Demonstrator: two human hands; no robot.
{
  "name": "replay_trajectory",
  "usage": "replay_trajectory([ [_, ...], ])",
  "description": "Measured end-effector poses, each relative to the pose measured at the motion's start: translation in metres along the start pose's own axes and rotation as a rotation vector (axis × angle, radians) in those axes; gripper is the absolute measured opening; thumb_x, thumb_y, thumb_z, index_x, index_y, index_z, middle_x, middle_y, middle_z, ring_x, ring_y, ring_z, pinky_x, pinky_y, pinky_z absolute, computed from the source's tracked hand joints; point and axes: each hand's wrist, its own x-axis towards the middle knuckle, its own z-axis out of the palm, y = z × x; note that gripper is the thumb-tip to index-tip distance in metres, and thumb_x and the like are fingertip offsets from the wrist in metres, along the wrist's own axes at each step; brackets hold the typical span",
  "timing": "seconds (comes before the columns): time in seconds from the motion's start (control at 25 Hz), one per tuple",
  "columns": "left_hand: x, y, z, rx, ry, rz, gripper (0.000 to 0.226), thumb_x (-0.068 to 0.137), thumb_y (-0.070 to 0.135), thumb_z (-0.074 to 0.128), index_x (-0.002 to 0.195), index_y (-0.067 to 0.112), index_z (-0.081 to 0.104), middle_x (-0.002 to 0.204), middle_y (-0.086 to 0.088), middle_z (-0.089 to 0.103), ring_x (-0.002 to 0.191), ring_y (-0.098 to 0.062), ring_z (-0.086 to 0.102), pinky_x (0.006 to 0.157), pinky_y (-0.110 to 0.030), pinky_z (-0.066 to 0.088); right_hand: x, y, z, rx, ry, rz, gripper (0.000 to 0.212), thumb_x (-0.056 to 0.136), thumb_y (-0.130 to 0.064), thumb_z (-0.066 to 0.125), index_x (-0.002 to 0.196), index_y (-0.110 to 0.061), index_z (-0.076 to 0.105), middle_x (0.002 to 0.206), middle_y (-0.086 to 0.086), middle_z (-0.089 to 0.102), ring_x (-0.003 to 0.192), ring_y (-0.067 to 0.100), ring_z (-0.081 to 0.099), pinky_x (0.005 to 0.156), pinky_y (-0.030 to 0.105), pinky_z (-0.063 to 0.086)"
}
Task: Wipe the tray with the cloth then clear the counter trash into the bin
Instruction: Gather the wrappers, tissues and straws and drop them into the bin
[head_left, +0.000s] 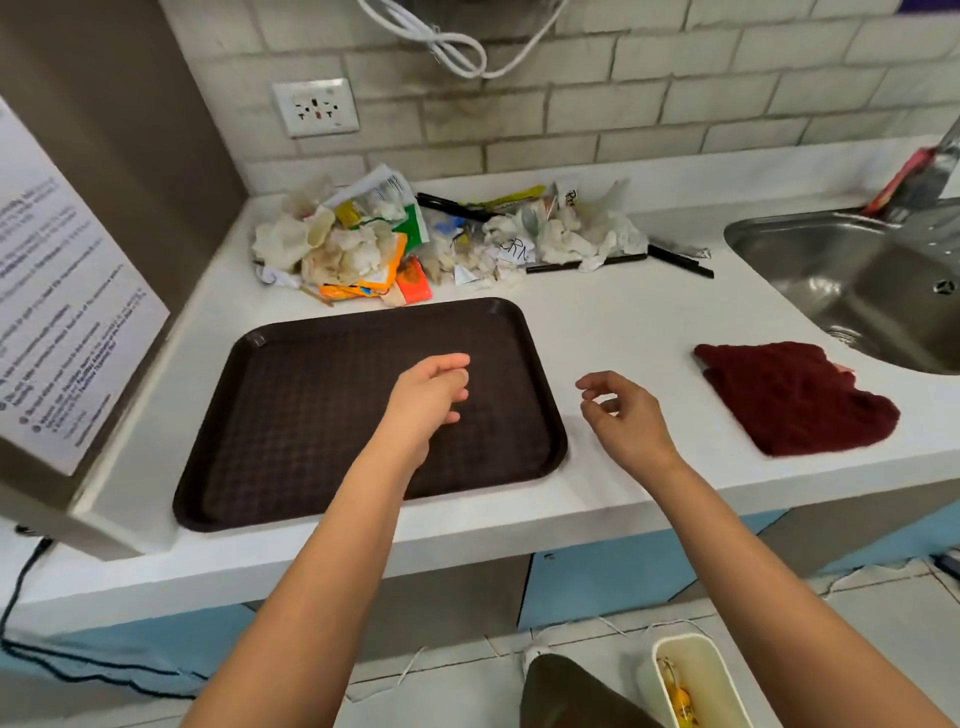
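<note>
Judging from how things lie, nothing of the task looks begun: the dark red cloth (795, 397) lies flat on the white counter (613, 322) to the right, near the sink (852, 280), well apart from both hands. The left hand (428, 397) hovers over the brown tray (291, 415) with fingers loosely curled round nothing, and the right hand (621, 410) hangs just right of the tray, likewise relaxed and empty. Beyond the tray, the trash pile (415, 239) sits untouched against the far wall, and the bin (691, 680) waits on the floor at the near right.

textured plastic tray (322, 395), nubby cloth (795, 400), steel sink (831, 270)
</note>
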Motion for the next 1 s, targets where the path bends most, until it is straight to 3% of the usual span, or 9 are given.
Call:
replay_trajectory([
  [0.24,0.071,0.014,-0.038,0.011,0.285,0.006,0.020,0.087,0.014,0.055,0.087,0.032,0.062,0.091,0.008,0.062,0.076,-0.002,0.055,0.060,-0.018,0.041,0.076,-0.012,0.021,-0.036,-0.053,-0.009,0.022,0.084,-0.003,0.054,0.090,-0.022,0.063,0.090,-0.005,0.058,0.063,0.002,0.052,0.055,0.001,0.038],
  [0.36,0.112,0.022,-0.056,0.080,0.406,0.043,0.019,0.086,0.011,0.057,0.098,0.024,0.064,0.103,-0.001,0.062,0.083,-0.011,0.057,0.074,-0.025,0.047,0.119,-0.023,0.045,-0.029,-0.115,-0.033,0.021,0.083,-0.002,0.054,0.089,-0.020,0.063,0.088,-0.003,0.058,0.063,0.003,0.052,0.056,0.000,0.038],
  [0.48,0.152,0.035,-0.071,0.328,0.481,0.120,0.022,0.084,0.012,0.056,0.103,0.020,0.065,0.112,-0.007,0.062,0.096,-0.024,0.058,0.085,-0.030,0.045,0.158,-0.037,0.074,-0.018,-0.177,-0.050,0.021,0.083,0.000,0.054,0.091,-0.017,0.063,0.086,-0.001,0.057,0.061,0.004,0.050,0.054,0.001,0.037],
  [0.64,0.204,0.046,-0.084,0.553,0.485,0.186,0.026,0.085,0.011,0.056,0.110,0.016,0.063,0.126,-0.009,0.052,0.110,-0.023,0.053,0.085,-0.022,0.038,0.210,-0.059,0.123,-0.040,-0.301,-0.076,0.020,0.084,0.000,0.053,0.096,-0.013,0.062,0.088,-0.001,0.054,0.057,0.007,0.048,0.051,0.004,0.037],
  [0.8,0.244,0.044,-0.095,0.730,0.479,0.209,0.033,0.085,0.014,0.056,0.118,0.016,0.061,0.133,-0.010,0.045,0.121,-0.027,0.045,0.101,-0.032,0.038,0.249,-0.077,0.173,-0.058,-0.347,-0.075,0.020,0.086,0.000,0.051,0.102,-0.004,0.062,0.091,0.004,0.057,0.075,0.012,0.052,0.058,0.001,0.037],
  [0.92,0.267,0.040,-0.106,0.897,0.466,0.248,0.044,0.083,0.020,0.059,0.127,0.022,0.055,0.138,-0.009,0.042,0.126,-0.029,0.039,0.106,-0.039,0.035,0.270,-0.086,0.209,-0.058,-0.363,-0.026,0.024,0.087,0.000,0.048,0.106,0.000,0.062,0.095,0.014,0.063,0.088,0.022,0.057,0.069,0.016,0.043],
  [1.0,0.279,0.035,-0.109,1.013,0.392,0.304,0.055,0.083,0.022,0.061,0.136,0.026,0.045,0.146,-0.006,0.034,0.134,-0.026,0.031,0.108,-0.036,0.029,0.278,-0.090,0.230,-0.077,-0.347,0.004,0.025,0.087,-0.003,0.048,0.107,-0.001,0.063,0.101,0.018,0.066,0.096,0.030,0.060,0.075,0.023,0.043],
])
